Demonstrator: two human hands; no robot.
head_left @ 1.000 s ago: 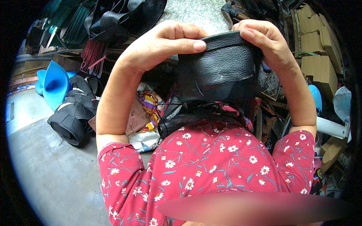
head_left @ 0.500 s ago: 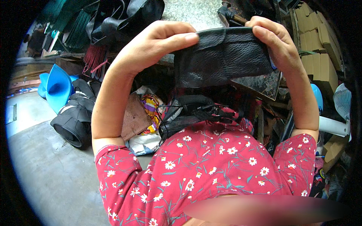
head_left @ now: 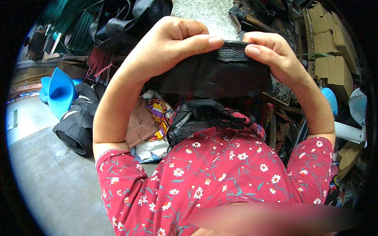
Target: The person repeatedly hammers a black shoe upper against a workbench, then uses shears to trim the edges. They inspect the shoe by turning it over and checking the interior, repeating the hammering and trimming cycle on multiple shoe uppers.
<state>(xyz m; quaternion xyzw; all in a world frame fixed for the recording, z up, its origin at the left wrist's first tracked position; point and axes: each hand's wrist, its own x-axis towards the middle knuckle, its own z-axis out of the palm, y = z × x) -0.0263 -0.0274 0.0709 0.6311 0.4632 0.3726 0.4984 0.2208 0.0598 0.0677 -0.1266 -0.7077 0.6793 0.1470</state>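
Observation:
A piece of black grained leather [head_left: 212, 78] hangs between my two hands, its upper edge folded over. My left hand [head_left: 179, 41] pinches that edge between thumb and curled fingers, left of the middle. On the right side my right hand [head_left: 275, 53] grips the same edge, its thumb lying on the fold. A short stretch of the folded edge shows between the two thumbs. Below the hands the leather drops in a dark, shaded panel above my lap.
Beyond my hands lies a hammer [head_left: 254, 19] beside a pale stone-like surface [head_left: 202, 15]. Black leather pieces [head_left: 134, 21] are heaped at the far left. Tan cardboard stacks [head_left: 334, 72] stand right. Black rounded items [head_left: 75, 129] and a blue curved sheet [head_left: 61, 92] sit left.
My hands have come closer together along the leather's edge; the left has slid right. The panel has tilted, now darker, with the folded edge turned toward me.

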